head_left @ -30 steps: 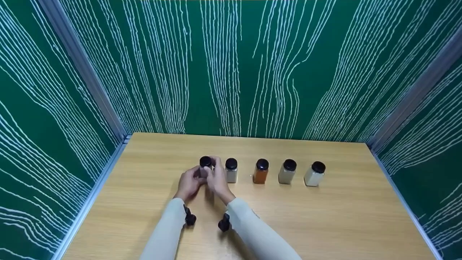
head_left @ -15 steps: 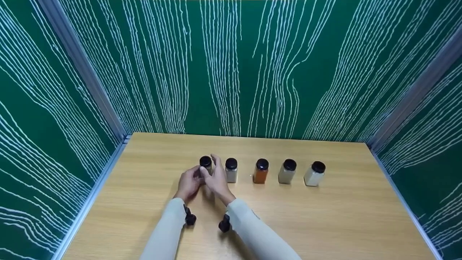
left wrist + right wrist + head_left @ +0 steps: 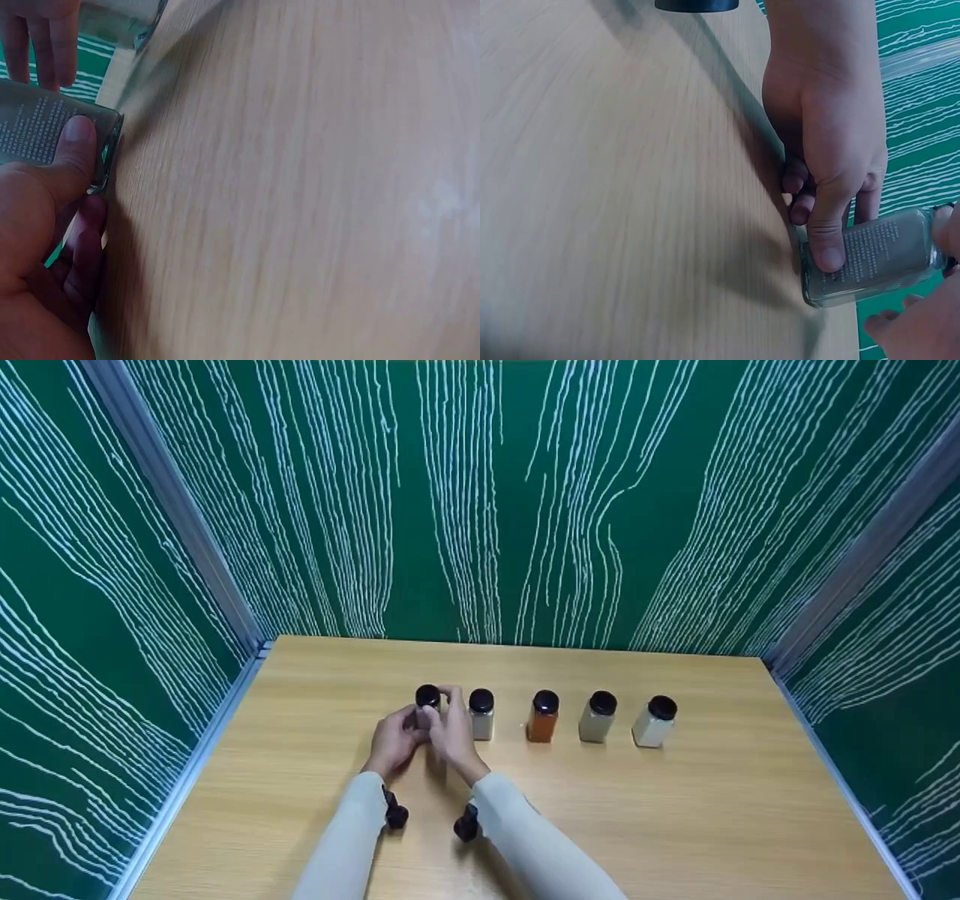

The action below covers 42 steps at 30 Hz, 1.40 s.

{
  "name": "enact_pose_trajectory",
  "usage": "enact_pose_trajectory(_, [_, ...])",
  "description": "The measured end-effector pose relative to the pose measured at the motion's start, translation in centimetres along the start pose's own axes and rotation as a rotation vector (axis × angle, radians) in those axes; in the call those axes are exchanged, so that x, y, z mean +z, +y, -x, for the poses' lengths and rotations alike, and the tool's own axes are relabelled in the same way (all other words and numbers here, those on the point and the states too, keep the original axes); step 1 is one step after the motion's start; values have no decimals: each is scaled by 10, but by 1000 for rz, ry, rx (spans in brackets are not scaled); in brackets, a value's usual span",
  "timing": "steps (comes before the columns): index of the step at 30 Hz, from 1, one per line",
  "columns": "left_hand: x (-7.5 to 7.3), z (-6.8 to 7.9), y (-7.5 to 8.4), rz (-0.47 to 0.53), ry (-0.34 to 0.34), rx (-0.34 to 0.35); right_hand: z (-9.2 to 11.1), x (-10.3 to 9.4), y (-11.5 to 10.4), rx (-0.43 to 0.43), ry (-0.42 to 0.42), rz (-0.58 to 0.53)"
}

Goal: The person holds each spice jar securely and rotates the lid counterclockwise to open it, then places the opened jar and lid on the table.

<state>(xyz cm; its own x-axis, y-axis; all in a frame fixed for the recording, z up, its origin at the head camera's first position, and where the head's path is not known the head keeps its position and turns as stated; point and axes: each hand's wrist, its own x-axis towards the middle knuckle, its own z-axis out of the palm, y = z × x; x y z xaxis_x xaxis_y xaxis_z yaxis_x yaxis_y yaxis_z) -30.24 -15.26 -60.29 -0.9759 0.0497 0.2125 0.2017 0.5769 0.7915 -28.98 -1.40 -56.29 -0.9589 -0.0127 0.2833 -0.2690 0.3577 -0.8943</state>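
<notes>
A square glass spice jar (image 3: pixel 877 251) with a black cap (image 3: pixel 427 694) and small white print stands at the left end of a row. Low on this jar, my left hand (image 3: pixel 391 741) grips it, thumb flat over the print near the base, as the left wrist view shows. My right hand (image 3: pixel 452 735) holds the upper part, its thumb just under the cap and its index finger round the far side. Other fingers of the right hand (image 3: pixel 41 45) extend beside the jar without curling. Close to the right hand stands a second jar (image 3: pixel 482 724) with pale grey contents.
Farther right along the wooden table (image 3: pixel 660 817) stand an orange-filled jar (image 3: pixel 542 726), a greyish jar (image 3: pixel 596 726) and a whitish jar (image 3: pixel 652 729), all black-capped. Green panels (image 3: pixel 517 510) with white wavy lines enclose the table's back and sides.
Half a second ago the right thumb and fingers were spread off the jar; they have closed on it again, much as one second ago. The left hand and the jar have stayed put.
</notes>
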Motion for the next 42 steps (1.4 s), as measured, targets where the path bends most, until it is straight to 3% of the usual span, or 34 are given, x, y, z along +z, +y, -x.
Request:
enact_pose_trajectory(8, [-1,0,1,6,-10,-18,-1,-1,-3,0,-56,9])
enact_pose_trajectory(16, [0,2,-1,-64,39,87,0,0,-4,41,-42,-18])
enact_pose_trajectory(23, [2,1,0,-39,11,11,-1,2,1,36,25,10])
enact_pose_trajectory(32, [0,-1,2,-25,-5,-22,-1,3,-1,-68,-8,82])
enact_pose_trajectory(39, [0,1,0,-51,20,31,0,0,-9,39,-65,20])
enact_pose_trajectory(42, [1,2,0,-58,29,44,0,0,-10,46,-42,25])
